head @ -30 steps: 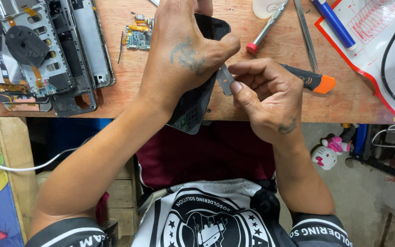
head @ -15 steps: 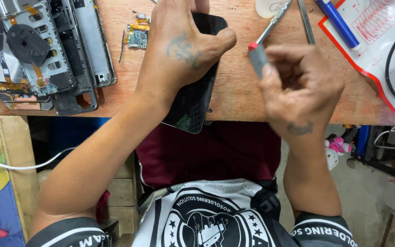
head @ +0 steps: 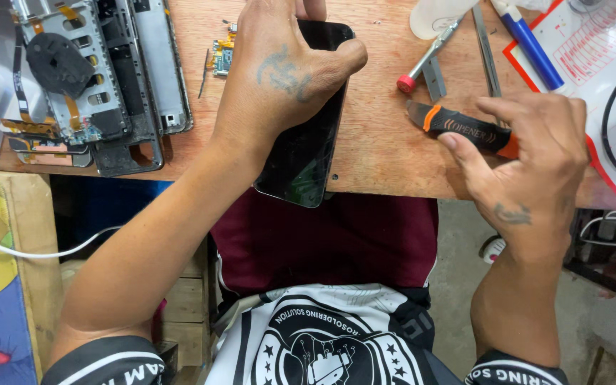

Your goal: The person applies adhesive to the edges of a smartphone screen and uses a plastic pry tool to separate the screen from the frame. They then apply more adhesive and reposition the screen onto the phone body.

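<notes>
The phone [head: 306, 121] lay face-up across the near edge of the wooden bench [head: 379, 153], its lower end overhanging the person's lap. The left hand [head: 279, 75] was clamped over its upper half, thumb along the right edge, fingers wrapped round the far side. Against the frame half a second earlier, the phone and left hand had not shifted. The right hand [head: 529, 160] had come down from mid-air, where it held a small grey piece pinched up, to the bench; it now closed on the orange-and-black opener [head: 465, 128], blade pointing left. A small grey blade [head: 434, 77] lay beside the red-tipped screwdriver [head: 429, 55], just beyond the opener. Tweezers [head: 486, 50] and a blue pen [head: 529, 44] lay further back. A stripped chassis [head: 87, 78] with its parts sat at the far left, a small circuit board [head: 222, 57] near it.
</notes>
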